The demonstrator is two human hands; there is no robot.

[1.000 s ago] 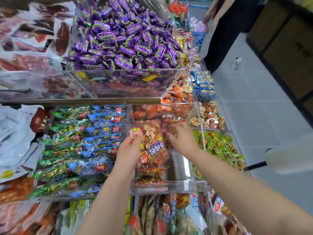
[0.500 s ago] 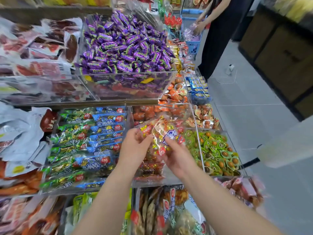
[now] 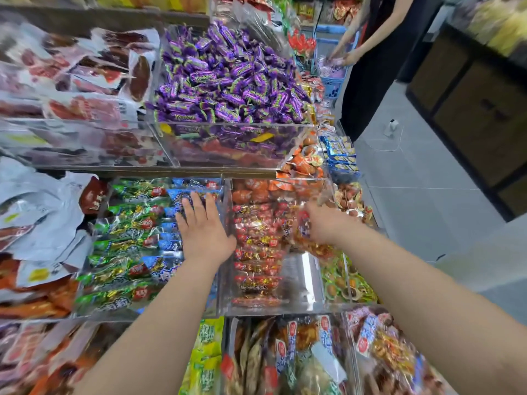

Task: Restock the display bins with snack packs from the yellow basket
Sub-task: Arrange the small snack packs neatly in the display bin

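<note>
A clear bin [image 3: 299, 306] in the middle of the display holds a row of red and gold snack packs [image 3: 256, 246]. My right hand [image 3: 322, 223] grips a blurred red and orange snack pack [image 3: 310, 243] over the bin's right side. My left hand [image 3: 204, 229] lies flat, fingers spread, on the blue and green packs [image 3: 125, 246] in the bin to the left. The yellow basket is out of view.
A bin of purple candies [image 3: 228, 81] sits on the upper tier. Green cup snacks [image 3: 342, 283] fill the bin at right. More packs [image 3: 285, 357] stand below. A person in black [image 3: 370, 61] stands by a blue basket [image 3: 332, 78] down the aisle.
My left hand let go of the snack pack and moved left onto the blue and green packs. My right hand carried the pack to the right side of the bin.
</note>
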